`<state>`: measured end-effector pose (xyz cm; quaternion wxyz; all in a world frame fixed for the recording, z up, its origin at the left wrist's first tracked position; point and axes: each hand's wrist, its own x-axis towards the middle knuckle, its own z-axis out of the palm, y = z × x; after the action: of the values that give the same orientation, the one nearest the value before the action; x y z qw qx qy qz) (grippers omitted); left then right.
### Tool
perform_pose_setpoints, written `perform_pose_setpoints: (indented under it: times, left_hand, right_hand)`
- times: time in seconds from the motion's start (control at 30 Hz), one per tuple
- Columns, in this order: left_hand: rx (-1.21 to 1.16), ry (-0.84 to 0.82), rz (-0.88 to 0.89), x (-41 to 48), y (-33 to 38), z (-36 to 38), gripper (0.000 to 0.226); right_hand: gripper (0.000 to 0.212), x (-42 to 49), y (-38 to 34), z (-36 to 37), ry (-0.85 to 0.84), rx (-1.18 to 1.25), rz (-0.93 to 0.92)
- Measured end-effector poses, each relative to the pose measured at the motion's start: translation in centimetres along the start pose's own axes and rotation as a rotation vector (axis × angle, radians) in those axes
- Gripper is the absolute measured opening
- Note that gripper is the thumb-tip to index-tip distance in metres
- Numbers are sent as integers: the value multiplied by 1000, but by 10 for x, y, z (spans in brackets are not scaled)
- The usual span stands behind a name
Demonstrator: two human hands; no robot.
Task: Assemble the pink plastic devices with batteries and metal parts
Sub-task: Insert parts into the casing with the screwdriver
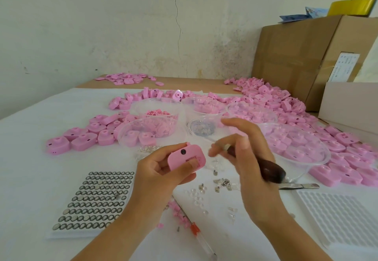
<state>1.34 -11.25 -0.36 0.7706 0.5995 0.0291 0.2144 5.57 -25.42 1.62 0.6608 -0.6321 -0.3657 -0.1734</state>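
Now, pink device [185,159]: pinched in the left hand [161,172], raised off the table, with the thumb tip lying in the rectangular recess on its face.
Device shape: flat casing with rounded corners in smooth matte plastic, with 1 dark round hole near its upper edge.
Right hand [245,158]: lower fingers curled round the wooden-handled tool [270,171], index finger lifted clear; I see nothing else in this grip.
Key relation: the device lies just left of the right grip, apart from it, with a narrow gap between the 2 sets of fingertips.
Tool axis: runs from the dark, glossy handle behind the palm up and left past a metal collar; the tip is too blurred to place.
Nearer hand: the left already has the device, so the right probably only needs to swing the tool end leftward to the recess.
Metal parts [222,183]: small shiny pieces scattered on the table below the right grip, between the 2 wrists.
Button cells [96,199]: thin silvery discs in rows on a white sheet, below and left of the left grip.
Clear bowls [296,146]: thin transparent plastic, beyond and right of the right grip, some holding more pink casings.
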Motion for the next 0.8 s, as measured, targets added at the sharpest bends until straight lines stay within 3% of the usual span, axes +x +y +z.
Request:
perform_pose_setpoints:
  times: [0.13,0.27,0.37,0.8]
  left_hand:
    - [-24,24,16,0,2,-1,44]
    - [-14,25,33,-1,3,0,45]
    - [-14,25,41,-1,4,0,47]
    - [1,15,66,-1,5,1,45]
  right_hand:
    - [14,-7,1,2,-99,24,-3]
    - [21,-12,3,9,-65,23,32]
    - [9,-13,5,12,-81,30,28]
    - [12,-13,5,12,-103,24,25]
